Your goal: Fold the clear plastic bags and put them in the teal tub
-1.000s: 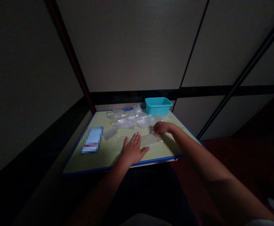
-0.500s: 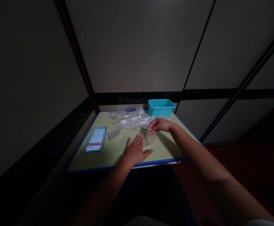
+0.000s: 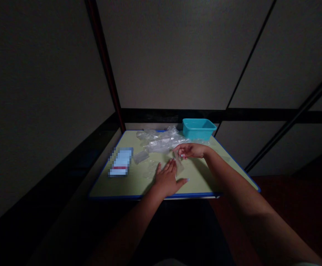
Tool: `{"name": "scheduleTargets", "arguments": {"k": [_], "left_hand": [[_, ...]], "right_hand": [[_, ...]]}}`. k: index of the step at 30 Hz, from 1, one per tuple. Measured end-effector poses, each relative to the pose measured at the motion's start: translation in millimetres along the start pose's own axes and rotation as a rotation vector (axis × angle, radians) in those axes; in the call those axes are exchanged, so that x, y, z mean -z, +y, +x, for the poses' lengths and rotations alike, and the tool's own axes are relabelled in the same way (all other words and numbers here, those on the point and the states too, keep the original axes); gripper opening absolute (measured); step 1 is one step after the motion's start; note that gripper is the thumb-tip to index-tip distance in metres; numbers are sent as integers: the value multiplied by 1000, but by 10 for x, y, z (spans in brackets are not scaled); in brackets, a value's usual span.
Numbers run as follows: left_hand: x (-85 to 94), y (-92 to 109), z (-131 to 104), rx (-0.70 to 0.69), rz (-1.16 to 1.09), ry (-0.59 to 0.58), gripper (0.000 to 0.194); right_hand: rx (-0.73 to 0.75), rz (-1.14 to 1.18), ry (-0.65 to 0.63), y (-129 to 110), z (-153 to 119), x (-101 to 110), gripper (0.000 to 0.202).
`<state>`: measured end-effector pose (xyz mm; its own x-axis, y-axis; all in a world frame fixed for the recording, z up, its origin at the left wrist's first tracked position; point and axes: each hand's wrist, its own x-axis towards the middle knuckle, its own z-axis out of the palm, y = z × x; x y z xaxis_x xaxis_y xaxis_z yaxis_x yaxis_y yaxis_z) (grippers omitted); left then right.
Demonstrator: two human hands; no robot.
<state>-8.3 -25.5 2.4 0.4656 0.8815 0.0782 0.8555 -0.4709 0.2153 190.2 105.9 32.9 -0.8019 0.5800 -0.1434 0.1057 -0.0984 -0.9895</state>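
Observation:
My left hand [image 3: 167, 178] lies flat with its fingers spread on a sheet of clear plastic [image 3: 151, 170] on the table. Just beyond its fingertips, my right hand [image 3: 192, 150] pinches the upper edge of a clear plastic bag [image 3: 180, 167], which stands partly raised and tilted off the tabletop. The bag's lower left part is hidden by my left hand. Behind both hands spreads a crumpled heap of clear plastic bags [image 3: 163, 143]. A small folded piece of plastic [image 3: 141, 157] rests left of the heap.
A turquoise plastic basin [image 3: 197, 132] stands at the table's back right corner. On the left lies a pixelated flat thing with a bright face [image 3: 121, 162]. The pale yellow table [image 3: 108, 189] has a blue rim and meets a panelled wall [image 3: 172, 55] at the back.
The view has swung a little left, so the scene sits further right. My right hand has raised the plastic bag's edge more upright. My left hand stays flat in place.

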Motion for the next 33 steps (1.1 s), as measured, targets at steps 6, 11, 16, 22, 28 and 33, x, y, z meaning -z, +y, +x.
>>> {"name": "scheduleTargets", "arguments": {"k": [6,11,16,22,28,33], "left_hand": [[8,4,3,10,-2,-20,85],[-3,0,14,8,-10,-30,86],[4,-4,12,1,-29,-18,87],[-3,-10,-3,-10,-27,10,85],[10,-19,-10,-33,-24,19,80],[63,-28,-67,-51,11,102,77]], "right_hand": [[-97,-218,-45,136,-20,35,38],[-113,-304,-86,79,29,37,40],[-114,-428,-143,30,122,65,38],[-121,-472,-213,-25,197,84,33],[-136,-479,-204,24,193,134,38],[-158,-470,-146,68,180,133,37]]}}
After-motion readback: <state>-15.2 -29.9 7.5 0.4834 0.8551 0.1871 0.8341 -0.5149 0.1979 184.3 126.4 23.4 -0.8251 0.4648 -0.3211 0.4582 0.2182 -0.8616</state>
